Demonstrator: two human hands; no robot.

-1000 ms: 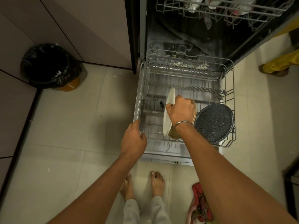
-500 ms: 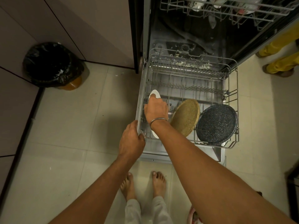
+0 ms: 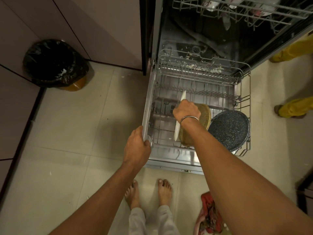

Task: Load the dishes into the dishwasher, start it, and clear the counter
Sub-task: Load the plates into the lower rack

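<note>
Dishwasher (image 3: 237,39) stands open ahead of the person, its lower rack (image 3: 199,78) drawn out over the dropped door, long axis running away from the feet. Most of that rack is bare wire: the whole back half and the left side lie open, while the near right corner is taken by a dark speckled pan (image 3: 230,129) leaning on edge, with a tan woven plate (image 3: 205,114) just beside it on its left. Between the tan plate and the open left side, a white plate (image 3: 179,116) stands on edge, thin rim toward the camera, its long axis running front to back along the tines. Right hand (image 3: 186,110) is clamped over its upper rim, so this hand is the nearer one; seating looks unfinished, and free room for any shift lies leftward. Left hand (image 3: 137,146) is closed around the rack's near left corner, apparently steadying it, well apart from the plates.
</note>
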